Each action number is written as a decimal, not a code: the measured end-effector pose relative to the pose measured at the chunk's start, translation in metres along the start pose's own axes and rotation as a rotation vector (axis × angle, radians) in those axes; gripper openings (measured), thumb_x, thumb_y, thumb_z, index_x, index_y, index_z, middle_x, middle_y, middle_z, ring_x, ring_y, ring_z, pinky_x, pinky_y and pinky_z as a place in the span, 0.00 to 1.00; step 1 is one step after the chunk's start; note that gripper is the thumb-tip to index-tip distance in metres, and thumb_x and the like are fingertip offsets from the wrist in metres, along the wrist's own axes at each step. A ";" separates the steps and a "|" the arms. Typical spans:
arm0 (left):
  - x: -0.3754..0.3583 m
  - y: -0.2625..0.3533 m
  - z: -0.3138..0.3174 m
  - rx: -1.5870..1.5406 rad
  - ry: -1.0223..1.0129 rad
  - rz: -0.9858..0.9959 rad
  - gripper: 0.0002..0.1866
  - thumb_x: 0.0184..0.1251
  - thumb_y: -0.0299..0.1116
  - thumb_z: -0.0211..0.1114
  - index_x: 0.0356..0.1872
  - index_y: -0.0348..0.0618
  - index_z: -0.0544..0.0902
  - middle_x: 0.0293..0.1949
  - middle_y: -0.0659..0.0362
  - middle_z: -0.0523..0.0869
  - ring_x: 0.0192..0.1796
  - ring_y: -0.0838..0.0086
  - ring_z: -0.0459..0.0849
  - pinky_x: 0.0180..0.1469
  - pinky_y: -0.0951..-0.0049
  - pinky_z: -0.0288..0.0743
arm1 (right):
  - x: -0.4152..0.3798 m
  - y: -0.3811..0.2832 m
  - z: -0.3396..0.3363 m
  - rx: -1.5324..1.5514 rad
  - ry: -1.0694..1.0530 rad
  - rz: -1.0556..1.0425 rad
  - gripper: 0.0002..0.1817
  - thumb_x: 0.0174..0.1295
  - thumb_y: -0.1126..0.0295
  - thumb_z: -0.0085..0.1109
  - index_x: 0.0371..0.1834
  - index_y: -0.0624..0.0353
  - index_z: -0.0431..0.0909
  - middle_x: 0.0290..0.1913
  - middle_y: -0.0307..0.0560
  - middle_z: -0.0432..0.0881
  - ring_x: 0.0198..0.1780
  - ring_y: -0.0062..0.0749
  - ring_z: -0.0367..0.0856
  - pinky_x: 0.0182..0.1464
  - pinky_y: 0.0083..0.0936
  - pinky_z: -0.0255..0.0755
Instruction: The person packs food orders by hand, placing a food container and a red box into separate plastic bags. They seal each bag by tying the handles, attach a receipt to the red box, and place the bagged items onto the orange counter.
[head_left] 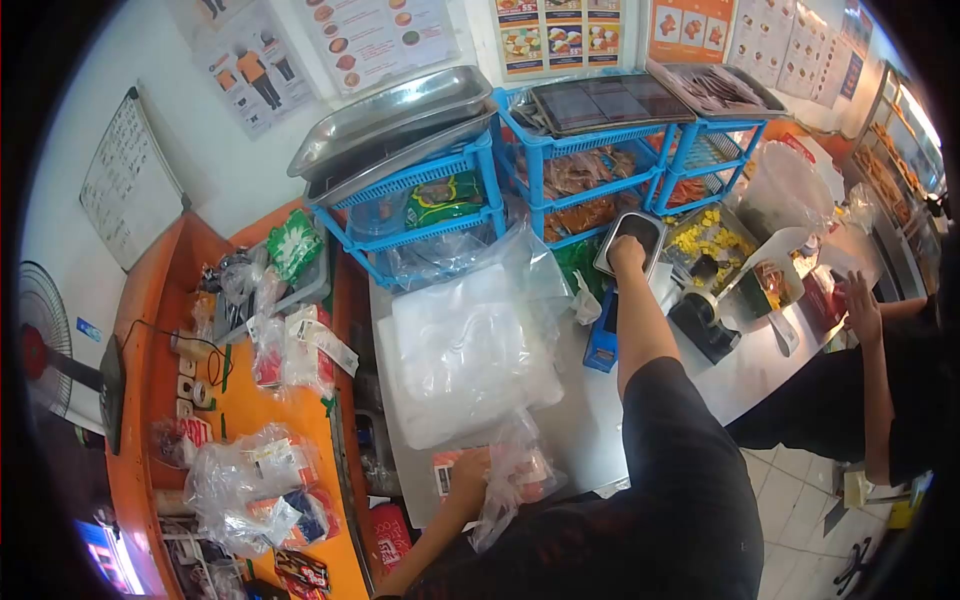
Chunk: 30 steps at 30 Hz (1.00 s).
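Observation:
My left hand (pixel 470 484) is at the front edge of the steel counter, its fingers closed on a clear plastic bag (pixel 515 480) with an orange-and-white printed item inside. Stretched forward, my right hand (pixel 628 255) dips into a metal tray (pixel 655 232) with a dark inside; its fingertips are hidden there. Below that tray stands a blue box (pixel 601 340). A large stack of clear plastic bags (pixel 465 345) lies between my hands, to the left.
Blue racks (pixel 530 165) with metal trays line the wall. Right of my arm are a tray of yellow pieces (pixel 712 238) and a black tape dispenser (pixel 705 325). A co-worker's hand (pixel 862 308) is at the right. An orange shelf (pixel 285 400) holds packed bags.

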<state>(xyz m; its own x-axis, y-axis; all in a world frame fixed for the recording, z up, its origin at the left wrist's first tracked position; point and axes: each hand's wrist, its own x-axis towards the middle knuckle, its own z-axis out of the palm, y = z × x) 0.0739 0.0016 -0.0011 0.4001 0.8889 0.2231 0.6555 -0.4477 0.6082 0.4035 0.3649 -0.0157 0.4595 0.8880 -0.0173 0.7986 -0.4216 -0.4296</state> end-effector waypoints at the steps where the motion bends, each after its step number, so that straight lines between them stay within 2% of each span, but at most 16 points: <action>1: 0.002 0.003 -0.002 -0.067 -0.024 0.011 0.13 0.49 0.29 0.58 0.38 0.41 0.80 0.42 0.54 0.81 0.46 0.57 0.78 0.47 0.62 0.71 | 0.003 0.006 0.002 -0.007 -0.003 -0.005 0.12 0.54 0.69 0.50 0.35 0.63 0.81 0.41 0.60 0.80 0.43 0.50 0.81 0.44 0.36 0.76; 4: -0.009 0.003 -0.008 -0.116 0.011 -0.051 0.13 0.48 0.29 0.58 0.38 0.41 0.80 0.41 0.54 0.81 0.46 0.57 0.78 0.48 0.62 0.71 | -0.006 0.005 -0.017 0.045 0.148 -0.011 0.15 0.53 0.63 0.53 0.31 0.64 0.82 0.37 0.59 0.82 0.41 0.49 0.82 0.42 0.37 0.76; 8: -0.027 0.005 -0.010 -0.141 0.111 -0.191 0.13 0.48 0.28 0.58 0.38 0.41 0.81 0.41 0.53 0.81 0.46 0.57 0.78 0.48 0.62 0.71 | 0.015 0.023 -0.045 0.059 0.041 -0.084 0.15 0.51 0.62 0.56 0.30 0.66 0.81 0.36 0.60 0.82 0.42 0.49 0.81 0.43 0.36 0.76; 10: -0.029 0.007 -0.009 -0.134 0.143 -0.222 0.13 0.48 0.28 0.58 0.38 0.41 0.81 0.41 0.53 0.81 0.47 0.57 0.78 0.48 0.62 0.71 | 0.004 0.023 -0.074 0.114 0.077 0.003 0.09 0.46 0.69 0.58 0.26 0.64 0.81 0.32 0.60 0.82 0.40 0.46 0.82 0.45 0.33 0.75; 11: -0.032 0.008 -0.011 -0.141 0.146 -0.226 0.13 0.48 0.28 0.58 0.38 0.41 0.81 0.41 0.53 0.81 0.47 0.57 0.78 0.48 0.62 0.71 | 0.005 0.026 -0.073 0.105 0.075 0.000 0.09 0.46 0.69 0.58 0.26 0.64 0.81 0.32 0.60 0.82 0.40 0.46 0.82 0.45 0.33 0.75; 13: -0.033 0.010 -0.018 -0.022 0.133 -0.049 0.13 0.48 0.26 0.57 0.38 0.41 0.81 0.41 0.53 0.81 0.48 0.57 0.78 0.52 0.64 0.69 | 0.001 0.030 -0.073 0.299 0.333 -0.074 0.09 0.45 0.69 0.60 0.25 0.64 0.81 0.29 0.60 0.81 0.37 0.47 0.82 0.42 0.29 0.74; 14: -0.036 0.005 -0.014 -0.029 0.134 -0.058 0.13 0.48 0.26 0.57 0.38 0.41 0.81 0.41 0.53 0.81 0.48 0.57 0.78 0.52 0.64 0.69 | -0.005 0.031 -0.076 0.471 0.342 -0.160 0.07 0.48 0.70 0.58 0.26 0.63 0.80 0.27 0.53 0.81 0.32 0.38 0.81 0.37 0.26 0.72; 15: -0.041 -0.007 -0.003 -0.075 0.161 -0.072 0.14 0.48 0.26 0.57 0.38 0.41 0.82 0.42 0.52 0.81 0.50 0.58 0.77 0.54 0.65 0.68 | -0.011 0.029 -0.077 0.462 0.325 -0.166 0.07 0.48 0.70 0.58 0.26 0.63 0.80 0.27 0.53 0.81 0.32 0.38 0.81 0.37 0.26 0.72; 17: -0.054 -0.026 0.013 -0.077 0.107 -0.076 0.14 0.48 0.26 0.57 0.39 0.42 0.83 0.46 0.52 0.80 0.54 0.59 0.74 0.57 0.63 0.65 | -0.051 0.010 -0.085 0.852 0.155 -0.404 0.06 0.52 0.72 0.54 0.29 0.62 0.79 0.24 0.51 0.80 0.28 0.32 0.79 0.33 0.25 0.71; 19: -0.049 -0.018 0.004 0.064 0.092 -0.020 0.14 0.49 0.28 0.58 0.39 0.42 0.83 0.50 0.52 0.78 0.57 0.60 0.72 0.60 0.58 0.62 | -0.147 -0.024 -0.091 0.673 -0.039 -0.751 0.05 0.53 0.75 0.52 0.27 0.63 0.78 0.21 0.48 0.77 0.25 0.25 0.74 0.30 0.23 0.68; 20: -0.037 0.002 -0.008 0.169 0.154 0.026 0.14 0.49 0.30 0.59 0.39 0.42 0.83 0.51 0.52 0.78 0.57 0.60 0.72 0.60 0.56 0.61 | -0.192 -0.028 -0.083 0.481 -0.329 -0.765 0.04 0.51 0.76 0.54 0.26 0.63 0.77 0.23 0.50 0.78 0.25 0.28 0.76 0.30 0.24 0.68; 22: -0.024 0.023 -0.021 0.218 0.227 -0.056 0.13 0.50 0.34 0.61 0.37 0.41 0.82 0.47 0.52 0.78 0.55 0.59 0.73 0.61 0.54 0.59 | -0.272 -0.025 -0.050 0.533 -0.539 -1.046 0.06 0.40 0.78 0.55 0.24 0.62 0.78 0.28 0.51 0.79 0.34 0.44 0.77 0.37 0.31 0.70; 24: -0.023 0.020 -0.018 0.101 0.170 -0.055 0.13 0.48 0.34 0.61 0.35 0.40 0.82 0.42 0.53 0.79 0.50 0.60 0.74 0.56 0.58 0.62 | -0.332 -0.024 -0.044 0.436 -0.732 -1.144 0.07 0.40 0.78 0.55 0.26 0.61 0.79 0.27 0.52 0.77 0.36 0.47 0.75 0.39 0.35 0.69; 25: -0.024 0.018 -0.016 -0.004 0.121 -0.027 0.12 0.46 0.34 0.62 0.32 0.39 0.81 0.36 0.55 0.80 0.44 0.60 0.76 0.50 0.62 0.66 | -0.343 -0.019 -0.040 0.430 -0.761 -1.153 0.07 0.40 0.78 0.55 0.26 0.61 0.79 0.27 0.52 0.77 0.36 0.47 0.75 0.39 0.35 0.69; 29: -0.029 0.017 -0.012 0.052 0.125 -0.002 0.15 0.45 0.36 0.62 0.34 0.38 0.80 0.34 0.55 0.79 0.43 0.60 0.75 0.49 0.64 0.66 | -0.365 0.001 -0.038 0.469 -0.532 -1.104 0.06 0.47 0.77 0.58 0.29 0.61 0.81 0.28 0.52 0.78 0.31 0.44 0.76 0.35 0.33 0.71; 30: -0.029 0.015 -0.010 0.060 0.122 0.011 0.14 0.45 0.36 0.62 0.33 0.38 0.80 0.34 0.55 0.79 0.42 0.60 0.75 0.49 0.64 0.66 | -0.364 0.008 -0.040 0.502 -0.499 -0.976 0.07 0.46 0.78 0.58 0.30 0.61 0.80 0.28 0.51 0.78 0.29 0.41 0.76 0.33 0.31 0.71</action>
<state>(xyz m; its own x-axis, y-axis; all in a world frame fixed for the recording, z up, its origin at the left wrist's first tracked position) 0.0659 -0.0296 0.0097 0.3291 0.8876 0.3223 0.6903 -0.4590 0.5593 0.2581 0.0310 0.0233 -0.5429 0.8128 0.2110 0.4350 0.4872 -0.7573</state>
